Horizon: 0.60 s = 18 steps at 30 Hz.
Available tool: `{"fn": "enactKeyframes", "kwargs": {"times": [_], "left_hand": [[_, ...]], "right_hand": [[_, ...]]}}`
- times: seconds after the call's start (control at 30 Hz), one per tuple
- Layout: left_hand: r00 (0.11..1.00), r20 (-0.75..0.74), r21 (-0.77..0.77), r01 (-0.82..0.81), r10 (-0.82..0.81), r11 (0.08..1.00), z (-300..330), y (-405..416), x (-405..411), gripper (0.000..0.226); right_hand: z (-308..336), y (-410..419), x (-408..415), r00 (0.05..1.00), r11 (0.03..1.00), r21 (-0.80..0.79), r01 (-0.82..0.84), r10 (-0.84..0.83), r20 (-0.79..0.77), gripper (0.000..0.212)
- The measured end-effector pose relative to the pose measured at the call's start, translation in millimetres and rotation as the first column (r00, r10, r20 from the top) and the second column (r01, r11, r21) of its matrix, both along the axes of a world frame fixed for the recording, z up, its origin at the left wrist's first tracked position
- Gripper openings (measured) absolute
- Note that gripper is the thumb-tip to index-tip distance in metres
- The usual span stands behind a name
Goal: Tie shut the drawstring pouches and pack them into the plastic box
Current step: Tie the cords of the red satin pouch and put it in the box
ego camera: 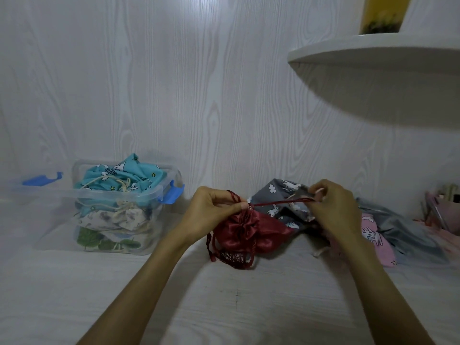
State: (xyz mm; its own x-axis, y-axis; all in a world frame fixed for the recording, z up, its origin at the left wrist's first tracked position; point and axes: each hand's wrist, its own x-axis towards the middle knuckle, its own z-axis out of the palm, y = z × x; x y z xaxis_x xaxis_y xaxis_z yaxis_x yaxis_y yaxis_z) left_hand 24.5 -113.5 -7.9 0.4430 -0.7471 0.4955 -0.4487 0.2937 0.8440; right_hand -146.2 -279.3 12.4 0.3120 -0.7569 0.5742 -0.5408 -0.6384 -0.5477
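Note:
A dark red satin drawstring pouch [249, 232] lies on the white surface at centre, its mouth gathered. My left hand [211, 212] pinches the gathered neck and one cord loop. My right hand [333, 207] pinches the red cord [278, 202], which runs taut from the neck to the right. More cord and a tassel hang below the pouch. The clear plastic box [62, 220] with blue clips stands at the left, holding several pouches, a teal printed one [124, 175] on top.
Behind my right hand lie a grey printed pouch [281, 192], a pink pouch [375, 237] and a grey satin pouch [410, 232]. The box lid [29, 188] leans behind the box. A white shelf [373, 61] juts out at upper right. Small items sit at the far right edge.

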Motion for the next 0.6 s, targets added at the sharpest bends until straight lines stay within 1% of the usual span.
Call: {"fn": "enactKeyframes", "kwargs": {"times": [0.03, 0.07, 0.1, 0.13, 0.17, 0.2, 0.23, 0.27, 0.3, 0.33, 0.37, 0.43, 0.47, 0.5, 0.53, 0.6], "left_hand": [[1.000, -0.003, 0.001, -0.006, 0.006, 1.000, 0, 0, 1, 0.014], [1.000, -0.007, 0.004, -0.005, 0.005, 1.000, 0, 0, 1, 0.014], [1.000, -0.010, 0.007, -0.003, 0.003, 1.000, 0, 1, 1, 0.014], [1.000, -0.012, 0.010, 0.003, -0.003, 1.000, 0, 1, 1, 0.014], [1.000, -0.012, 0.014, 0.007, -0.007, 1.000, 0, 1, 1, 0.013], [1.000, -0.011, 0.017, 0.009, -0.009, 1.000, 0, 1, 1, 0.014], [1.000, -0.010, 0.020, 0.011, -0.011, 1.000, 0, 1, 1, 0.014], [1.000, -0.013, 0.022, 0.015, -0.015, 1.000, -1, 0, 0, 0.015], [1.000, -0.019, 0.024, 0.020, -0.019, 1.000, -1, -1, 1, 0.016], [1.000, -0.021, 0.025, 0.021, -0.021, 0.999, -1, -1, 1, 0.017], [1.000, -0.020, 0.026, 0.021, -0.021, 0.999, -2, -1, 0, 0.017], [1.000, -0.009, 0.021, 0.015, -0.015, 1.000, -1, 0, -1, 0.014], [1.000, -0.006, 0.017, 0.016, -0.016, 1.000, -1, 0, -1, 0.013], [1.000, -0.005, 0.011, 0.020, -0.020, 1.000, 0, 1, -2, 0.012], [1.000, -0.009, 0.003, 0.021, -0.021, 1.000, 0, 1, -2, 0.011], [0.999, -0.035, -0.028, 0.011, -0.012, 1.000, 1, 1, -1, 0.012]], "right_hand": [[3, -6, -6, 0.997, 0.998, 0.066, -0.015, 0.019, -0.073, 0.016], [7, -10, -12, 0.978, 0.989, 0.148, -0.027, 0.057, -0.201, 0.029], [13, -10, -18, 0.922, 0.972, 0.232, -0.018, 0.107, -0.373, 0.045], [20, -8, -23, 0.838, 0.957, 0.291, 0.011, 0.149, -0.524, 0.058], [27, -4, -26, 0.778, 0.953, 0.301, 0.029, 0.167, -0.605, 0.064], [34, 1, -26, 0.774, 0.963, 0.269, 0.001, 0.169, -0.610, 0.061], [42, 8, -25, 0.819, 0.973, 0.219, -0.076, 0.186, -0.543, 0.054], [46, 16, -21, 0.868, 0.970, 0.159, -0.182, 0.235, -0.438, 0.048], [48, 26, -16, 0.882, 0.945, 0.121, -0.304, 0.327, -0.340, 0.043], [48, 35, -10, 0.850, 0.900, 0.117, -0.420, 0.435, -0.295, 0.041], [44, 42, -2, 0.795, 0.854, 0.130, -0.504, 0.518, -0.315, 0.041], [30, 50, 15, 0.699, 0.812, 0.171, -0.559, 0.572, -0.430, 0.037], [22, 53, 23, 0.686, 0.815, 0.169, -0.554, 0.562, -0.462, 0.029], [17, 53, 28, 0.703, 0.825, 0.147, -0.546, 0.546, -0.456, 0.019], [14, 53, 32, 0.738, 0.839, 0.122, -0.531, 0.528, -0.420, 0.015], [14, 51, 32, 0.800, 0.853, 0.098, -0.513, 0.516, -0.306, 0.016]]}}
